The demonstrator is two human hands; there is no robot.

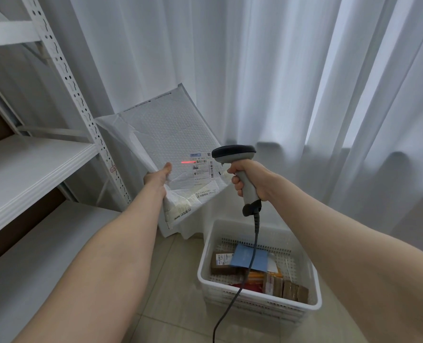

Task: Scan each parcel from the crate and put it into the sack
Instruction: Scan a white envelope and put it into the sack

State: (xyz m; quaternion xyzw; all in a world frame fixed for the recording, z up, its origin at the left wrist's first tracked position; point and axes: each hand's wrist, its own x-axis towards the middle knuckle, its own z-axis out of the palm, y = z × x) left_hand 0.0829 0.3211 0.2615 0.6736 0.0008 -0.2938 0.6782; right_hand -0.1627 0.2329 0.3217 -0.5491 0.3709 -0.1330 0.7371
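The left hand (157,178) pinches the lower-left edge of the white bubble mailer (165,144), held raised above the floor. The right hand (248,180) grips the barcode scanner (240,167); its red line (187,162) falls on the shipping label (201,167). The white crate (257,300) below holds parcels.

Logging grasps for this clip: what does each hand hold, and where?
Left hand pinches the mailer at its lower left edge; right hand grips the scanner by its handle.

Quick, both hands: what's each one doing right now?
Left hand: grips the white bubble mailer.
Right hand: grips the barcode scanner.
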